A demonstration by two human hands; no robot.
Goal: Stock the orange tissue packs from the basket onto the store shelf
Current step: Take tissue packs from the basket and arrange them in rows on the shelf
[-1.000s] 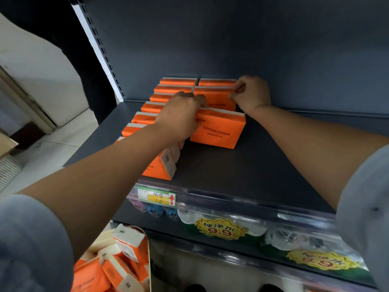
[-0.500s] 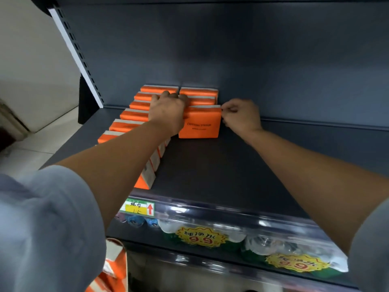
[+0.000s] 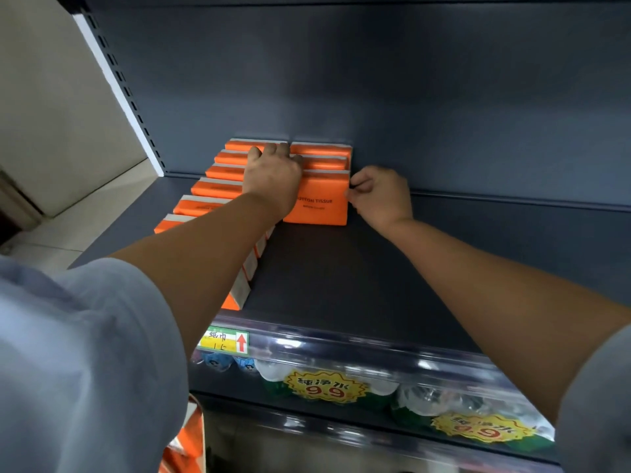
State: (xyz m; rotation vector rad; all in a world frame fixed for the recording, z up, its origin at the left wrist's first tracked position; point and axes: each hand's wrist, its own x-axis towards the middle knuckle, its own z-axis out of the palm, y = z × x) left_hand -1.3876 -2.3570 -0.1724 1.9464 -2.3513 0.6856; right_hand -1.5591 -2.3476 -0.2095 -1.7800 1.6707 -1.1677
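Two rows of orange tissue packs stand on the dark grey shelf (image 3: 341,278): a long left row (image 3: 211,187) and a short right row at the back. The front pack of the right row (image 3: 321,204), marked "COTTON TISSUE", stands upright against the packs behind it. My left hand (image 3: 273,179) lies over its top left corner with the fingers curled down behind it. My right hand (image 3: 380,196) pinches its right edge with curled fingers. At the bottom left, more orange packs (image 3: 184,448) show in the basket, mostly hidden by my sleeve.
The shelf's back panel rises right behind the rows. Bare shelf surface stretches to the right of and in front of the right row. A clear price rail (image 3: 341,339) with a yellow tag (image 3: 225,341) runs along the front edge, and bottled water (image 3: 324,384) stands on the shelf below.
Both hands have pushed the front pack back until it sits against the right row. The view has closed in on the shelf, so the basket has nearly left the frame.
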